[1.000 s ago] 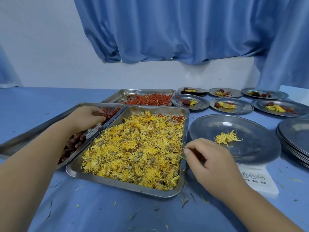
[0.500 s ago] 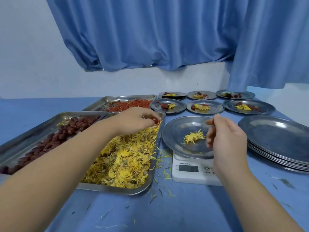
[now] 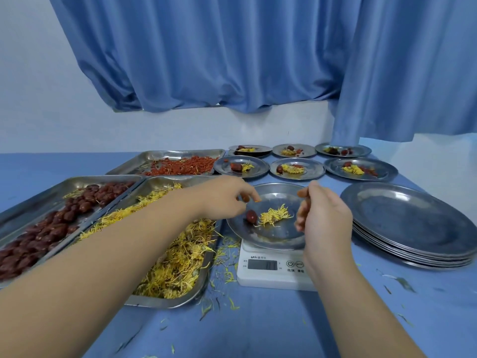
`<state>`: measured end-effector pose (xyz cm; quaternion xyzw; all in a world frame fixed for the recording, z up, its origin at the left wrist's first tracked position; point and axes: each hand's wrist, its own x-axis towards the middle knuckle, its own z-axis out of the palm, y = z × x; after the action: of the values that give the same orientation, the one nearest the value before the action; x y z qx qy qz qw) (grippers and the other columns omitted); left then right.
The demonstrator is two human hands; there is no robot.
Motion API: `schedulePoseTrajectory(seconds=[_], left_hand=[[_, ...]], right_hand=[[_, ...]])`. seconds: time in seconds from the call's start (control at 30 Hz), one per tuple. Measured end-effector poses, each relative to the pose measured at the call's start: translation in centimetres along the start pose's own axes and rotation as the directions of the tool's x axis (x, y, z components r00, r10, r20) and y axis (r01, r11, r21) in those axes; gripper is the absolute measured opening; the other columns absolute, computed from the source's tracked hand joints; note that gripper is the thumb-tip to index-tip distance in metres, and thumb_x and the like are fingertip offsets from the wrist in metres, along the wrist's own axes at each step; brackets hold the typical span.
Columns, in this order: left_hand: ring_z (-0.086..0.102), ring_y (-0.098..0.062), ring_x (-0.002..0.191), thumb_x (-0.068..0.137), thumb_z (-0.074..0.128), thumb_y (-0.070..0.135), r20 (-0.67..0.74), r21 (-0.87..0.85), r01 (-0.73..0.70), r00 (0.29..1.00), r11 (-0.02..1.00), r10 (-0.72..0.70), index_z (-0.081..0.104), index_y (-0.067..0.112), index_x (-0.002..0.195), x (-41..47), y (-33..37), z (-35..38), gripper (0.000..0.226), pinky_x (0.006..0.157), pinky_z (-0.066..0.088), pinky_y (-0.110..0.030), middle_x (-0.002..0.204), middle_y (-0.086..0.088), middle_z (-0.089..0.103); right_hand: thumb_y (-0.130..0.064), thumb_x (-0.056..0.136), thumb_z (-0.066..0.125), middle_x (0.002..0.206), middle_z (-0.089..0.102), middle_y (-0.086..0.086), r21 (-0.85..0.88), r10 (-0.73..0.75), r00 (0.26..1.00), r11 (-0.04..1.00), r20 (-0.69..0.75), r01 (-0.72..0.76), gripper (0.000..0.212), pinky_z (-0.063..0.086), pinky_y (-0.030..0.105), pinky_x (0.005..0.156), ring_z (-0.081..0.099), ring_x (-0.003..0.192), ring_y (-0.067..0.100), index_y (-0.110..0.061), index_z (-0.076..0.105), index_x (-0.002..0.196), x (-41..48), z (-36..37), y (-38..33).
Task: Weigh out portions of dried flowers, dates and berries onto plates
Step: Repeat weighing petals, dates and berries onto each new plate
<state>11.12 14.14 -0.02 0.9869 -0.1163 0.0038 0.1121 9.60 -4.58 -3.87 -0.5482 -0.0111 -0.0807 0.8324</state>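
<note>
1. Since half a second ago the left hand (image 3: 227,200) has crossed from over the flower tray (image 3: 165,303) to the plate (image 3: 278,235). The date (image 3: 251,216) it carried now lies there, touching the flowers (image 3: 275,215).
2. The left hand's fingers hang spread and slack above the date, holding nothing.
3. The right hand (image 3: 324,220) hovers at the plate's right edge with its fingers curled; I cannot tell whether it pinches anything.
4. The plate sits on the scale (image 3: 273,273), whose display is unreadable.
5. The date step looks done. Berries probably come next, which means a reach to the berry tray (image 3: 180,151) at the back.
</note>
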Motion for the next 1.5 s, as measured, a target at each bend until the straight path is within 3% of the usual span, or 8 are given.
schedulePoseTrajectory(seconds=[0.1, 0.27, 0.43, 0.6, 1.0, 1.2, 1.3, 1.5], left_hand=[[0.054, -0.010, 0.106, 0.089, 0.052, 0.012, -0.037, -0.019, 0.034, 0.999, 0.999, -0.035, 0.064, 0.031, 0.120, -0.8, -1.0, -1.0, 0.039, 0.091, 0.046, -0.031, 0.119, 0.006, 0.060], [0.055, 0.000, 0.097, 0.090, 0.055, 0.017, -0.109, -0.068, 0.101, 0.988, 0.992, -0.108, 0.063, 0.036, 0.114, -1.9, -4.2, -2.4, 0.031, 0.075, 0.043, -0.018, 0.115, 0.008, 0.061], [0.060, -0.011, 0.100, 0.092, 0.055, 0.022, -0.164, -0.075, 0.229, 0.957, 0.970, -0.239, 0.063, 0.035, 0.110, -1.9, -8.3, -4.0, 0.024, 0.089, 0.050, -0.035, 0.115, 0.009, 0.063], [0.060, -0.004, 0.086, 0.091, 0.055, 0.015, -0.273, -0.184, 0.380, 0.866, 0.907, -0.418, 0.064, 0.029, 0.113, -0.2, -14.1, -5.2, 0.027, 0.063, 0.040, -0.018, 0.109, 0.009, 0.062], [0.052, -0.021, 0.121, 0.099, 0.047, 0.030, -0.098, 0.025, 0.501, 0.862, 0.865, -0.497, 0.063, 0.020, 0.124, 11.2, -22.4, -4.0, 0.032, 0.106, 0.036, -0.037, 0.137, -0.004, 0.057], [0.052, -0.022, 0.114, 0.098, 0.041, 0.013, 0.076, 0.104, 0.528, 0.841, 0.843, -0.536, 0.061, 0.014, 0.129, 15.6, -22.4, -1.3, 0.038, 0.105, 0.037, -0.040, 0.140, -0.009, 0.054], [0.044, -0.025, 0.131, 0.099, 0.037, 0.013, 0.209, 0.228, 0.526, 0.796, 0.820, -0.568, 0.052, 0.022, 0.139, 16.3, -21.7, -0.8, 0.043, 0.110, 0.032, -0.041, 0.148, -0.003, 0.046], [0.054, -0.019, 0.069, 0.092, 0.042, 0.002, 0.210, 0.231, 0.531, 0.791, 0.816, -0.574, 0.069, 0.016, 0.115, 17.0, -20.9, -1.6, 0.038, 0.063, 0.047, -0.027, 0.096, -0.008, 0.067]], right_hand=[[-0.029, 0.095, 0.050, 0.046, 0.045, -0.005, -0.041, 0.022, 0.999, 0.999, 0.039, -0.021, 0.034, 0.032, 0.023, 0.039, 0.038, 0.040, 0.008, -0.017, 0.059, 0.064, -0.1, 0.1, 0.2], [-0.032, 0.096, 0.050, 0.048, 0.044, -0.001, -0.042, 0.069, 0.990, 0.997, 0.123, -0.064, 0.038, 0.031, 0.022, 0.039, 0.035, 0.041, 0.011, -0.018, 0.060, 0.062, -0.6, 0.7, 0.6], [-0.024, 0.095, 0.051, 0.051, 0.046, 0.000, 0.082, 0.343, 0.860, 0.913, 0.379, -0.400, 0.021, 0.029, 0.021, 0.037, 0.038, 0.041, 0.010, -0.010, 0.059, 0.082, 2.5, 2.7, -0.4], [-0.021, 0.092, 0.056, 0.058, 0.058, 0.001, -0.217, 0.251, 0.855, 0.962, 0.454, -0.168, 0.013, 0.034, 0.022, 0.040, 0.045, 0.046, 0.013, -0.011, 0.063, 0.085, 8.9, 5.4, -2.6], [-0.025, 0.088, 0.062, 0.066, 0.067, 0.003, -0.531, 0.245, 0.837, 0.845, 0.489, 0.062, 0.017, 0.044, 0.029, 0.050, 0.057, 0.054, 0.015, -0.018, 0.070, 0.075, 15.8, 5.6, 0.1], [-0.025, 0.086, 0.061, 0.061, 0.066, 0.001, -0.516, 0.216, 0.831, 0.851, 0.513, 0.098, 0.021, 0.044, 0.026, 0.050, 0.057, 0.052, 0.013, -0.019, 0.071, 0.068, 15.9, 6.1, 0.3], [-0.025, 0.086, 0.061, 0.061, 0.066, 0.000, -0.530, 0.215, 0.831, 0.841, 0.514, 0.110, 0.022, 0.045, 0.027, 0.051, 0.057, 0.052, 0.012, -0.020, 0.071, 0.067, 15.8, 6.0, 0.4], [-0.024, 0.088, 0.060, 0.059, 0.066, -0.001, -0.540, 0.202, 0.834, 0.831, 0.514, 0.132, 0.022, 0.046, 0.024, 0.048, 0.056, 0.051, 0.011, -0.014, 0.070, 0.071, 15.6, 6.1, -0.2]])
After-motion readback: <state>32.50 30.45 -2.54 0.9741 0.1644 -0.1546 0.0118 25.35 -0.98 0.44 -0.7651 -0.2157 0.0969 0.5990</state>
